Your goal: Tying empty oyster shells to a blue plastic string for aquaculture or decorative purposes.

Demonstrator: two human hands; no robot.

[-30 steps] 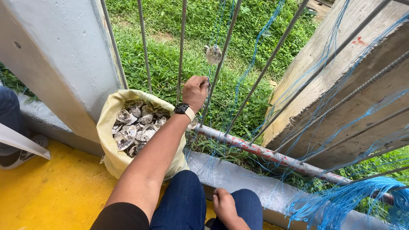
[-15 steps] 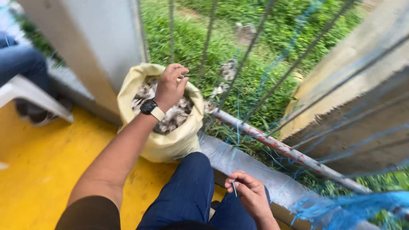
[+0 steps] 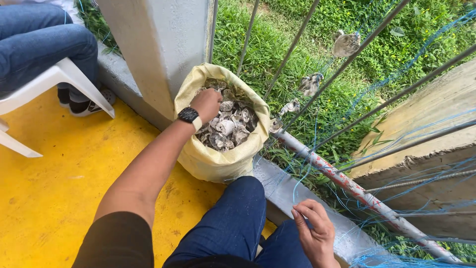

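An open yellow woven sack [image 3: 208, 161] full of grey oyster shells [image 3: 229, 130] leans against the concrete curb. My left hand [image 3: 206, 104], a black watch on its wrist, reaches down into the sack and lies on the shells. Its fingers curl out of sight. My right hand [image 3: 315, 233] hovers above my knee and pinches a thin blue string [image 3: 297, 181]. That string runs up toward several shells [image 3: 310, 83] strung on the line between the bars.
Slanted metal bars [image 3: 292, 47] and a painted pipe [image 3: 347, 184] fence off the grass. A concrete pillar [image 3: 158, 44] stands left of the sack, a wooden plank [image 3: 421, 149] at right. Another person's jeans-clad legs [image 3: 44, 39] rest on a white plastic chair [image 3: 64, 79].
My left hand came down from the bars into the sack of shells. My right hand lifted off my knee and pinched the blue string. The view swung right.
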